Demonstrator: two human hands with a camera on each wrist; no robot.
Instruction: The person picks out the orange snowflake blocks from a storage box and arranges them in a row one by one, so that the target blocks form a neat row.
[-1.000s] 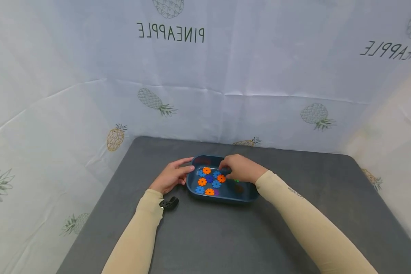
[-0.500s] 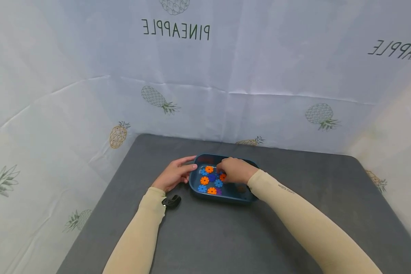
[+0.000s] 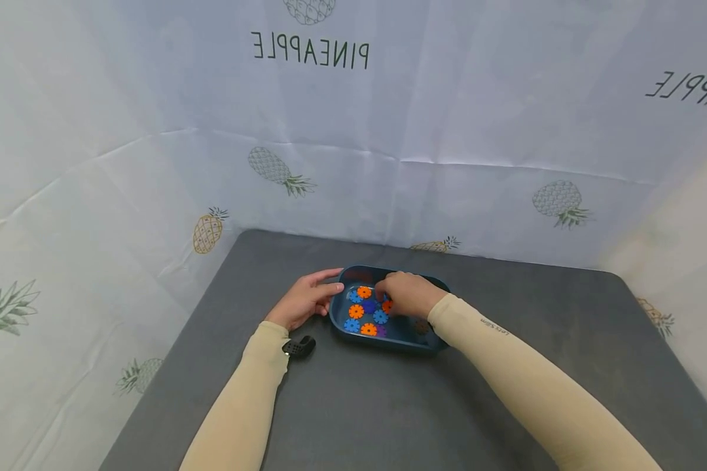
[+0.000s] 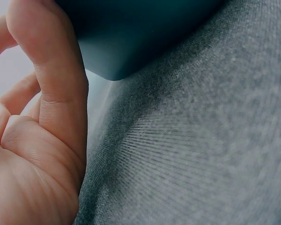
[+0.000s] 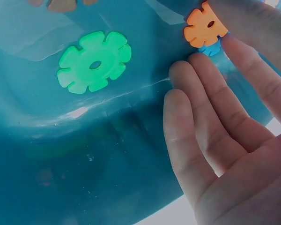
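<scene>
A dark blue tray (image 3: pixel 383 343) holds several small notched plastic discs in orange, light blue, dark blue and purple. My left hand (image 3: pixel 306 297) is at the tray's left end, thumb at the rim and fingers loosely extended along the outside. My right hand (image 3: pixel 409 294) reaches down into the tray. In the right wrist view its thumb overlaps an orange disc (image 5: pixel 203 28), with the index fingertip beside a blue disc (image 5: pixel 210 48); the other fingers are loosely bent. I cannot tell whether thumb and index finger pinch a disc. A green disc (image 5: pixel 94 62) lies apart from the fingers.
The tray stands on a dark grey table (image 3: pixel 353 405). A white pineapple-print cloth (image 3: pixel 465 131) hangs behind and at the sides. A black strap (image 3: pixel 299 347) sits at the left wrist. A brownish disc (image 5: pixel 61 3) shows near the green one.
My right hand has moved slightly left and lower in the tray, over a light blue disc that showed earlier. My left hand stays at the tray's left end. The whole view has shifted slightly.
</scene>
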